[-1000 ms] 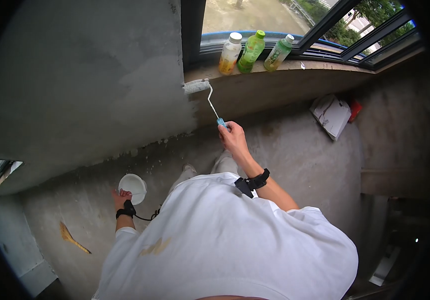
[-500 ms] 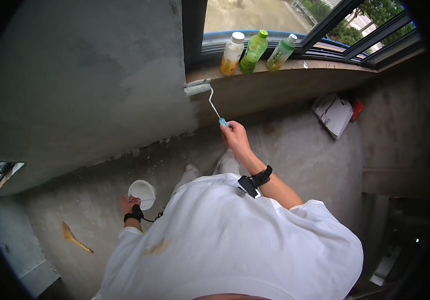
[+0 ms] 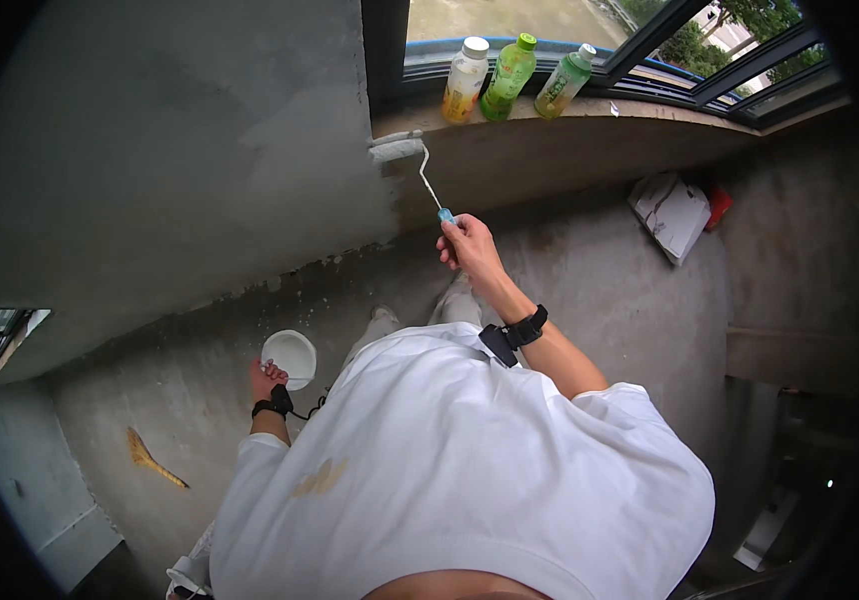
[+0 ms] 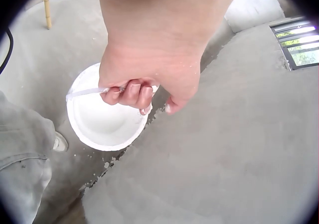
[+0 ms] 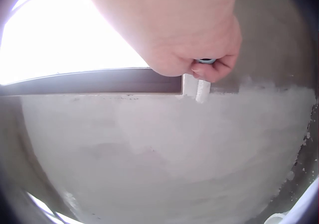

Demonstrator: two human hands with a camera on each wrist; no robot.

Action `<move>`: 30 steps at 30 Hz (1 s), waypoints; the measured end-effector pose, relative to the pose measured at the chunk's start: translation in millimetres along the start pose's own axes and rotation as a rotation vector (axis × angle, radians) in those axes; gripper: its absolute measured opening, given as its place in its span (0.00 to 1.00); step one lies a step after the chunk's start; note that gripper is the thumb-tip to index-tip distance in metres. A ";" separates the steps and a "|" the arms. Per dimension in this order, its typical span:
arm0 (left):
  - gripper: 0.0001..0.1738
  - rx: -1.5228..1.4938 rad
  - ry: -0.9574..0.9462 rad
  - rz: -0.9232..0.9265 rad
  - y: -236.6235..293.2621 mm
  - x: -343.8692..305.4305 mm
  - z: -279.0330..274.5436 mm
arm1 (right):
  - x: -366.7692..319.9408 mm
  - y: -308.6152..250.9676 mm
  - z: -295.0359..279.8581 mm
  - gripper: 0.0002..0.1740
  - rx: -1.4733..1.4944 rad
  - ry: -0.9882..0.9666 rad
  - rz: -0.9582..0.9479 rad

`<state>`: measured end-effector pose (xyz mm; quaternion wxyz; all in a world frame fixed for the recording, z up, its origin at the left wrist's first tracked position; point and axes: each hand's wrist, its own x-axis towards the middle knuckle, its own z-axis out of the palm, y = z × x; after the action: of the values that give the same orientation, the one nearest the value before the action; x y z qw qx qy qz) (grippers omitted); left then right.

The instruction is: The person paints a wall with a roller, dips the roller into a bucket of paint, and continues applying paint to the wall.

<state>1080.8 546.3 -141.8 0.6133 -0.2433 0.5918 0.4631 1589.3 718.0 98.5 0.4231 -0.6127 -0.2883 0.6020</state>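
Note:
In the head view my right hand [image 3: 472, 248] grips the blue handle [image 3: 447, 215] of a paint roller. Its white roller sleeve [image 3: 396, 150] lies against the wall below the windowsill, at the edge of the pale coated area. The right wrist view shows the fingers curled round the handle, with the end of the sleeve [image 5: 203, 90] beyond them. Low on the left, my left hand [image 3: 268, 380] holds a white bucket [image 4: 75, 117] by its strap handle [image 4: 88, 91]. Something white is inside the bucket. Most of the roller is hidden behind the hand in the right wrist view.
Three drink bottles [image 3: 510, 78] stand on the windowsill [image 3: 640, 112] beside the window. A yellow-handled brush [image 3: 153, 458] lies on the floor at left. A white bag-like thing [image 3: 672, 215] and a red one [image 3: 718, 205] lie at right.
The bucket and left hand have swung slightly right, toward my body. The head view has tilted, so everything sits higher in it. The roller has slid only slightly along the wall.

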 end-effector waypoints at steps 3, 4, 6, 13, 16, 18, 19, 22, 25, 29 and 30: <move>0.17 0.040 0.009 0.018 1.3 12.4 -10.7 | -7.6 -12.5 -2.8 0.10 -0.044 -0.009 0.020; 0.17 0.036 0.002 0.018 2.0 13.2 -12.3 | -8.3 -15.9 -2.1 0.10 -0.045 -0.009 0.022; 0.18 0.032 -0.004 0.017 1.7 16.1 -17.6 | -8.4 -18.5 -1.3 0.10 -0.032 0.001 0.033; 0.19 0.037 0.053 0.006 -7.4 13.5 -22.6 | -4.1 -14.9 -2.6 0.10 -0.086 0.021 0.003; 0.19 0.026 0.040 -0.001 -12.0 17.8 -32.9 | -2.2 -12.9 -4.6 0.10 -0.087 0.013 0.020; 0.19 0.033 0.047 0.000 0.5 14.4 -30.5 | -0.3 -15.5 3.3 0.10 -0.055 0.005 0.028; 0.19 0.022 0.056 0.000 -3.3 12.3 -31.5 | 1.0 -14.7 2.0 0.10 -0.057 0.004 0.031; 0.19 0.011 0.075 0.013 -9.9 8.2 -33.4 | 2.1 -14.1 2.5 0.10 -0.061 0.009 0.053; 0.19 0.017 0.081 0.022 -2.1 11.9 -36.4 | 6.2 -10.5 14.3 0.09 -0.043 0.008 0.084; 0.19 0.022 0.057 -0.017 -0.5 17.0 -40.8 | 21.2 6.6 10.3 0.10 -0.041 0.021 0.103; 0.19 0.021 0.058 -0.017 0.1 18.8 -42.8 | 25.7 11.9 9.4 0.10 -0.045 0.020 0.098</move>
<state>1056.8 515.4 -167.4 0.6025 -0.2551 0.6120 0.4443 1581.0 736.1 76.3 0.3821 -0.6413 -0.2673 0.6094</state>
